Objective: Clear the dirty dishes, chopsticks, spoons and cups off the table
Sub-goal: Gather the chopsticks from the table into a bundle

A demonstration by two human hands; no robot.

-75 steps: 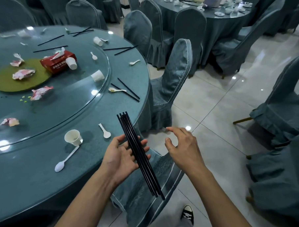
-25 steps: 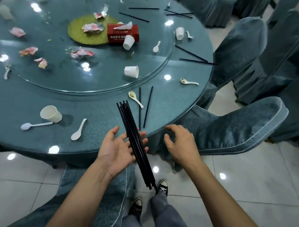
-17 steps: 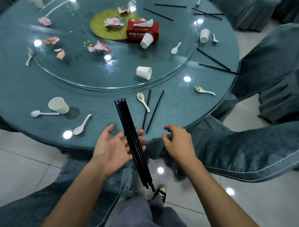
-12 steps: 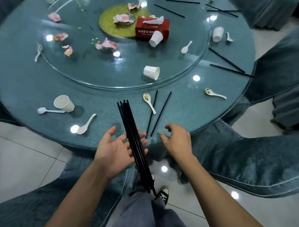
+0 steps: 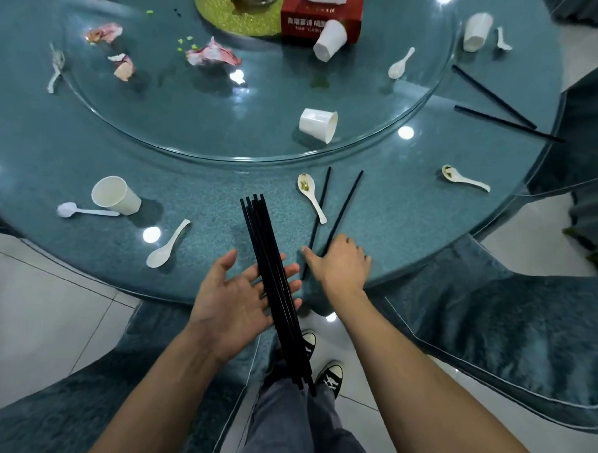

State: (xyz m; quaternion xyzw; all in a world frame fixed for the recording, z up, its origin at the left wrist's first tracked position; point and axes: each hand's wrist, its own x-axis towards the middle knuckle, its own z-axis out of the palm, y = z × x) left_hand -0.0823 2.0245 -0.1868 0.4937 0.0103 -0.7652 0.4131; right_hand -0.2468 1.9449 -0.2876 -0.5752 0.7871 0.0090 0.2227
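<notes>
My left hand (image 5: pixel 232 297) lies palm up at the table's near edge, its straight fingers carrying a bundle of several black chopsticks (image 5: pixel 264 248). To its right, my right hand (image 5: pixel 340 265) rests palm down on the near ends of two loose black chopsticks (image 5: pixel 347 196) on the round teal table (image 5: pixel 200 203). A dirty white spoon (image 5: pixel 311 195) lies just left of them. White cups (image 5: pixel 116 196) (image 5: pixel 319 124) (image 5: pixel 330 40) and more white spoons (image 5: pixel 166 245) (image 5: pixel 463 179) are scattered about. Another chopstick pair (image 5: pixel 494 98) lies at the right edge.
A glass turntable (image 5: pixel 184 152) carries a red tissue box (image 5: pixel 322 13), a green mat and crumpled pink napkins (image 5: pixel 211 53). Covered teal chairs stand close at the right (image 5: pixel 501 337) and left (image 5: pixel 76 407). My legs and shoes are below the bundle.
I have stepped closer to the table. My right hand moved forward and came down on the near ends of the two loose chopsticks. The left hand still carries the bundle.
</notes>
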